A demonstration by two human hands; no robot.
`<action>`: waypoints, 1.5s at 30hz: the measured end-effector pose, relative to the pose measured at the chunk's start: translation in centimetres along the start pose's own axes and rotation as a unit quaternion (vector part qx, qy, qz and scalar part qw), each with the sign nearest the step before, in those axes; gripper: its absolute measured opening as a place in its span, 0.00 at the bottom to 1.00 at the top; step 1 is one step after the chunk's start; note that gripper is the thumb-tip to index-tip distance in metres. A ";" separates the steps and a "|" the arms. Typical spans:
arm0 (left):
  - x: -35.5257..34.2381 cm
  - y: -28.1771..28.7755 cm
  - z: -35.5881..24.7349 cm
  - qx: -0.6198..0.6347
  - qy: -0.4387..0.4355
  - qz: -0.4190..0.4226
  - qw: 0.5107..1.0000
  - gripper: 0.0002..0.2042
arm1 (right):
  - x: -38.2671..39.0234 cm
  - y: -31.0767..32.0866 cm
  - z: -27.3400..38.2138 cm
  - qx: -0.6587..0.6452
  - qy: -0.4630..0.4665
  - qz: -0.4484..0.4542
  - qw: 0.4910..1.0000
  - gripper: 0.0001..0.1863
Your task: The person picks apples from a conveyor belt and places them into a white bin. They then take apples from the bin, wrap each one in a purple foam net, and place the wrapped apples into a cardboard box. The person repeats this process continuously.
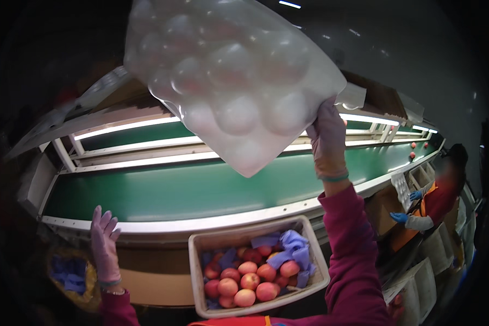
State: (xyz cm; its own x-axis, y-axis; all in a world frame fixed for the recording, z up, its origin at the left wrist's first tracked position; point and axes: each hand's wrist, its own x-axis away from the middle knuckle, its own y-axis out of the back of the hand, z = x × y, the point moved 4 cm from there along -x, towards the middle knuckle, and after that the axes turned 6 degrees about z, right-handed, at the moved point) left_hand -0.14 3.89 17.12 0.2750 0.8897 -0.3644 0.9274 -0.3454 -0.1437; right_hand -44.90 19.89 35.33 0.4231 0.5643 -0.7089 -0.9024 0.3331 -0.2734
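My right hand (327,137), in a pale glove, is raised high and grips the lower right edge of a translucent white plastic fruit tray (228,76) with round moulded cups. The tray hangs tilted in the air above the green conveyor belt (190,187). My left hand (104,242), also gloved, is held up low on the left with fingers spread and nothing in it, in front of the conveyor's white rail. Below, between my arms, stands a beige crate (196,250) holding several red and yellow apples (248,281) and purple paper wraps (292,245).
A second belt level with light strips runs behind the green one. At the right another person (437,201) in blue gloves and an orange vest holds a tray beside cardboard boxes. A yellow basket (70,274) with purple wraps sits at the lower left. Several apples lie far right on the belt.
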 end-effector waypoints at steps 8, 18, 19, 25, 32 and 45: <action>-0.8 7.2 1.2 0.057 0.078 0.095 0.991 0.46 | 12.0 -11.3 -3.2 0.164 -0.093 -0.056 0.981 0.09; 0.3 28.4 14.0 0.594 0.061 0.099 0.796 0.47 | 27.1 -20.3 -17.1 0.256 -0.105 0.370 0.887 0.22; 1.8 31.4 15.4 0.614 0.053 0.129 0.777 0.46 | 28.8 -21.8 -17.9 0.222 -0.134 0.350 0.900 0.15; 5.6 36.2 16.8 -0.001 0.151 0.053 0.987 0.22 | 42.2 -18.9 -30.6 0.087 -0.494 0.301 0.811 0.09; 10.8 39.6 22.9 0.204 0.377 0.072 0.901 0.23 | 42.6 -19.3 -32.8 0.343 -0.533 0.455 0.626 0.24; 9.3 28.4 27.4 -0.625 0.223 0.350 0.661 0.48 | 47.5 -19.5 -40.9 0.479 -0.427 0.626 0.444 0.23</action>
State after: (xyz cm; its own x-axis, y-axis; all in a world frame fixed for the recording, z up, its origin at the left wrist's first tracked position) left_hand 21.81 -5.76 -15.53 0.5374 0.7380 0.4082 -0.0587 -0.4501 0.8911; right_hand -10.53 9.29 -19.58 -0.1146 0.7039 0.7010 -0.1993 -0.7076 0.6779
